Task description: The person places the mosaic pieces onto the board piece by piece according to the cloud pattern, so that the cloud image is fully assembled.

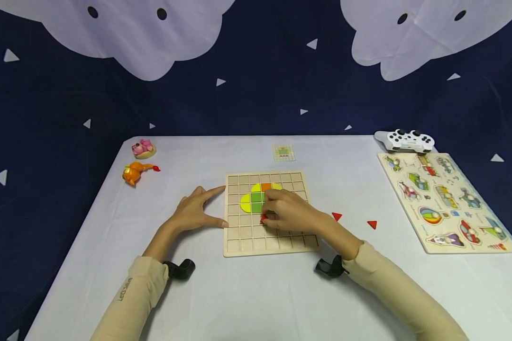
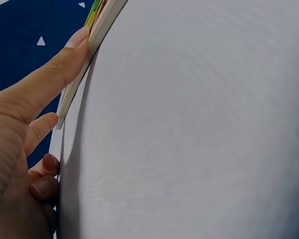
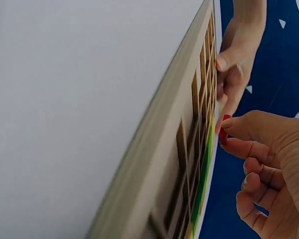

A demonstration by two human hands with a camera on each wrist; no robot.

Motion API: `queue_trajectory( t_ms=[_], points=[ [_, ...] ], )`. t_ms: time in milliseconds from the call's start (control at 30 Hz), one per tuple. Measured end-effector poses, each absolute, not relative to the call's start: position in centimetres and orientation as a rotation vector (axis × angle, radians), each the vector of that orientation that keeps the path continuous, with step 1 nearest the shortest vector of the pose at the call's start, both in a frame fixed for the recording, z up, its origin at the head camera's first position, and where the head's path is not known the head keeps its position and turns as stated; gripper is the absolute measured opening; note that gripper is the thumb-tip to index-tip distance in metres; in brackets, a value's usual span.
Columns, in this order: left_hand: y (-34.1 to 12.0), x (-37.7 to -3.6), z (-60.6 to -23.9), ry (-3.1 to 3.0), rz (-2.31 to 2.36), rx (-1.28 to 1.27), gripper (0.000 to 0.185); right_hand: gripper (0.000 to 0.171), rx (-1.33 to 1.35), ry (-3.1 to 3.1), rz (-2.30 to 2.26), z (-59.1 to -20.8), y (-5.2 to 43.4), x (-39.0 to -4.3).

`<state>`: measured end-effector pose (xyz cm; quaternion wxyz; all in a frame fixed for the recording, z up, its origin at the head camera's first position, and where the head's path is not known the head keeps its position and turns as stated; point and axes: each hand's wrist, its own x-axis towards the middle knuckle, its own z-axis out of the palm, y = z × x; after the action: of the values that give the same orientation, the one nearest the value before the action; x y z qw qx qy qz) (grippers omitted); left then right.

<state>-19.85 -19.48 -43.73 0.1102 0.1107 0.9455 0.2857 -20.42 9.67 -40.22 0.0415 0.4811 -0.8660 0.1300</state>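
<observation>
Fingertips of right hand (image 1: pixel 291 211) pinch red piece (image 1: pixel 263 219) (probably light, stiff, slippery); left hand (image 1: pixel 195 210) flat, bracing grid board (image 1: pixel 239 241).

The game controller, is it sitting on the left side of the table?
No, the white game controller lies at the table's far right corner, beyond the picture puzzle.

Three views: one overhead-forward, two at table level.
My head camera looks down toward 12 o'clock; both wrist cameras sit close, skimming the table (image 1: pixel 256 293), sharing the grid board (image 1: pixel 234 237) edge (image 2: pixel 77 82) (image 3: pixel 154 164).
</observation>
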Motion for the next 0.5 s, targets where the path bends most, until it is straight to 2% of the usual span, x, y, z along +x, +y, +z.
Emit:
queue_trajectory(
  t_ms=[500],
  points=[
    [-19.5,-19.8,-43.6,2.768,0.856,0.334,0.105,0.008,1.458,-2.735,0.52,-41.4,8.2,-20.4]
  ],
)
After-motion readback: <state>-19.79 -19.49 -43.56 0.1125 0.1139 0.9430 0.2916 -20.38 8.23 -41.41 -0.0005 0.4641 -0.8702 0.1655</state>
